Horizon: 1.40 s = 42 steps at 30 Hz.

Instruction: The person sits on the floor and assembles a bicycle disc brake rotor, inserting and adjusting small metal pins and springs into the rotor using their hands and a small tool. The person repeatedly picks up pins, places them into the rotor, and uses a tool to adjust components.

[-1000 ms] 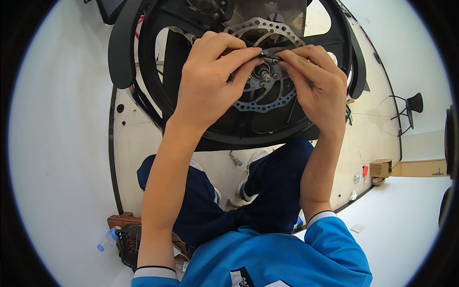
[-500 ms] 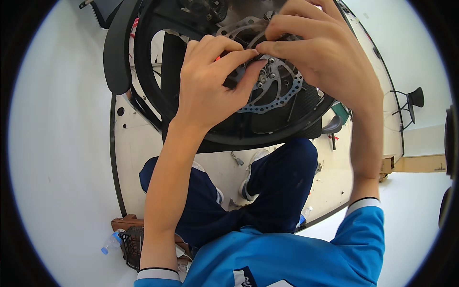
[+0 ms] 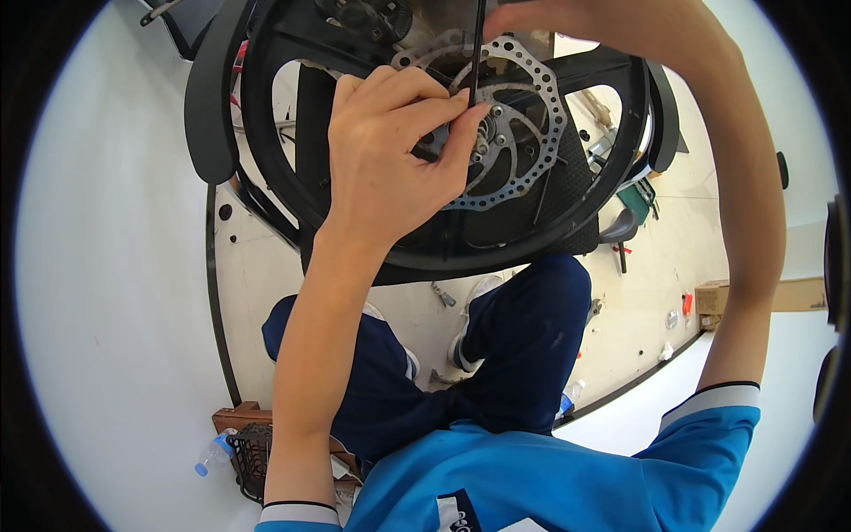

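My left hand pinches a thin black rod between thumb and forefinger. The rod stands upright in the picture, running off the top edge, its lower end over the hub. It looks like a hex key, but its kind is not certain. A silver brake disc with a holed rim and several bolts lies on a black spoked wheel. At the top edge, my right hand is near the rod's upper part; most of its fingers are cut off, so its grip is hidden.
The wheel rests on a black chair with a curved armrest. Right of it a green item and small parts lie on the pale floor. A black wire basket and plastic bottle are at lower left, a cardboard box at right.
My right hand has moved up and away from my left fingers to the top edge, uncovering the disc's right side. The black rod now shows at length. My left hand has barely moved.
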Tool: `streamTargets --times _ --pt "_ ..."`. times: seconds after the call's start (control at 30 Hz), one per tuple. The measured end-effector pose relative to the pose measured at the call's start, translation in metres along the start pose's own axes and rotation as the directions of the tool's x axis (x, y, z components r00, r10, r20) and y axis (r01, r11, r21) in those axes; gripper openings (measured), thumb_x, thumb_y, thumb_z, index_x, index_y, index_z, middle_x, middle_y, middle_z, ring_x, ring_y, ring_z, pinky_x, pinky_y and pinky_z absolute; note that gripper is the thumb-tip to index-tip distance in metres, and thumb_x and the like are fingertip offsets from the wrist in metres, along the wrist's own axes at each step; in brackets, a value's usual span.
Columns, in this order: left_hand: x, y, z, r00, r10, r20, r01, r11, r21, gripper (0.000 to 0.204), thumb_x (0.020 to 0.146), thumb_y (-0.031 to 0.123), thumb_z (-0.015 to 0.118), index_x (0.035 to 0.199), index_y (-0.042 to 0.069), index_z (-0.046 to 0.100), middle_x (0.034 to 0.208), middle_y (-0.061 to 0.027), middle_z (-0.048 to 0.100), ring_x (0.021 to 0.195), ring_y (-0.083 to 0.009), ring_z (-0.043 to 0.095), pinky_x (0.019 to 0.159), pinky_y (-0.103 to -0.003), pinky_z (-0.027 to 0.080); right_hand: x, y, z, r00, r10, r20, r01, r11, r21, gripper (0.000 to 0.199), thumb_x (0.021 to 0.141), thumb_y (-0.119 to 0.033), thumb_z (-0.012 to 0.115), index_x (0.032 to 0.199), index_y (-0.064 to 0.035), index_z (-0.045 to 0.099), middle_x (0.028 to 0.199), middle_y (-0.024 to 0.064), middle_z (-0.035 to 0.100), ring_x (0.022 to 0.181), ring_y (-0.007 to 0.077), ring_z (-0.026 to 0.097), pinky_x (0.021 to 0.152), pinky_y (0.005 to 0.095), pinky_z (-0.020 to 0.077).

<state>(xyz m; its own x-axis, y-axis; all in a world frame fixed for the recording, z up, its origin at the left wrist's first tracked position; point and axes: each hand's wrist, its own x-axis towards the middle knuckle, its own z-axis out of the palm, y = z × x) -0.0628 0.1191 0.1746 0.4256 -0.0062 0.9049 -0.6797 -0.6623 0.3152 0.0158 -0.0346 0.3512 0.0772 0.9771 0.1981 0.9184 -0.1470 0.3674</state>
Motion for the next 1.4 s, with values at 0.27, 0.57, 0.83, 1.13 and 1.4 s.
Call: streamTargets --times 0.27,0.57,0.83,1.13,1.4 --pt "0.000 -0.003 0.000 1.000 0.026 0.012 -0.025 1.000 -0.017 0.015 0.070 0.001 0.083 0.084 0.004 0.076 0.076 0.0000 0.066 0.065 -0.0150 0.055 0.064 -0.028 0.035 -0.051 0.000 0.016 0.966 0.185 -0.182 -0.184 0.983 0.022 0.032 0.067 -0.021 0.090 0.083 -0.0006 0.073 0.078 0.0091 0.068 0.074 0.0233 0.065 0.070 0.0353 0.0504" --pt "-0.003 -0.003 -0.001 0.997 0.042 0.058 -0.044 0.999 0.030 0.020 0.071 0.001 0.081 0.090 0.005 0.077 0.078 0.0005 0.067 0.068 -0.0133 0.058 0.066 -0.027 0.034 -0.091 -0.044 0.060 0.816 0.354 -0.458 -0.421 0.906 -0.050 0.027 0.073 -0.015 0.087 0.095 -0.0035 0.076 0.097 0.0082 0.073 0.087 0.0216 0.070 0.074 0.0270 0.0568" --pt "-0.001 -0.003 0.000 0.995 0.051 0.083 -0.055 0.998 0.040 0.019 0.072 0.002 0.081 0.090 0.006 0.078 0.080 0.0004 0.068 0.068 -0.0129 0.058 0.066 -0.027 0.034 -0.096 -0.064 0.094 0.570 0.478 -0.668 -0.545 0.828 0.128 0.027 0.069 -0.018 0.087 0.086 -0.0035 0.073 0.088 0.0047 0.071 0.082 0.0207 0.066 0.071 0.0299 0.0535" --pt "-0.002 0.002 0.002 0.997 0.018 0.073 -0.024 0.996 0.084 0.018 0.075 0.005 0.081 0.092 0.006 0.078 0.081 0.0001 0.068 0.069 -0.0141 0.056 0.064 -0.028 0.037 -0.092 -0.058 0.094 0.666 0.395 -0.633 -0.498 0.867 0.019 0.044 0.073 -0.048 0.083 0.085 -0.0068 0.072 0.079 0.0036 0.064 0.082 0.0206 0.062 0.069 0.0297 0.0511" --pt "-0.006 0.014 -0.012 0.996 -0.067 -0.055 0.066 0.998 -0.024 0.006 0.076 0.003 0.077 0.082 0.002 0.075 0.076 -0.0041 0.067 0.065 -0.0180 0.061 0.059 -0.027 0.048 -0.071 -0.073 0.081 0.686 0.434 -0.585 -0.574 0.816 -0.068 0.048 0.084 -0.051 0.072 0.075 -0.0041 0.071 0.075 0.0063 0.066 0.082 0.0208 0.062 0.072 0.0356 0.0482"
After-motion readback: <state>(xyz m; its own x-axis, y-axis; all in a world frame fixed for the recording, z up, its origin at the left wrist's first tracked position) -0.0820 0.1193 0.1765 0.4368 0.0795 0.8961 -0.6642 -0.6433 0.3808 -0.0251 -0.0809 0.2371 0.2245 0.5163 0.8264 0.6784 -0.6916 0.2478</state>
